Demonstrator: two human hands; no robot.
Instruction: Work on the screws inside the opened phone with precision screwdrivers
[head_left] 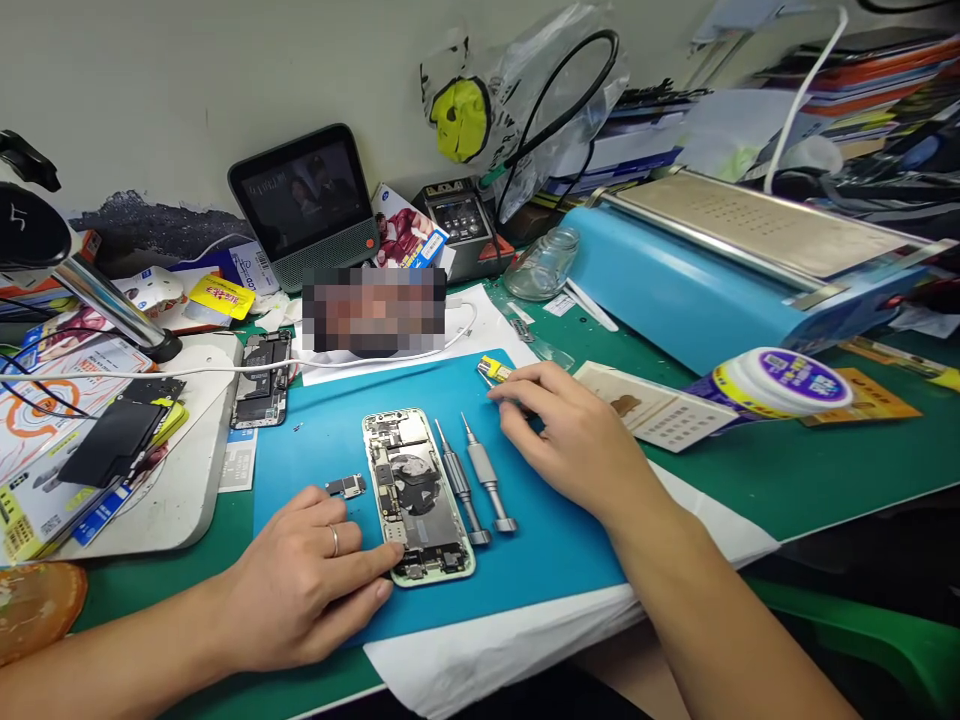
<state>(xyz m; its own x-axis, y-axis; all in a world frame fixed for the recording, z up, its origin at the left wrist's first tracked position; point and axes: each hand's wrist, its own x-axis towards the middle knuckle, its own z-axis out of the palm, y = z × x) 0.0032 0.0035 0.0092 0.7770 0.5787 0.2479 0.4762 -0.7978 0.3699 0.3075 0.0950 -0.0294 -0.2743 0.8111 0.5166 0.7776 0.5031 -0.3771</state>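
Blue mat (315,470) on the green table (787,470), opened phone (417,495) lying at its middle, left hand (300,585) flat, fingertips steadying the phone's lower edge, right hand (570,435) loosely curled, touching a yellow-handled tool (493,370), two screwdrivers (476,485) between.

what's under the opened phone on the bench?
The opened phone lies on a blue mat, beside two screwdrivers. The left hand rests at its lower corner. White paper shows beneath the mat edge; anything directly under the phone is hidden.

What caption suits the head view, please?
Left hand steadies an opened phone; right hand reaches a yellow tool.
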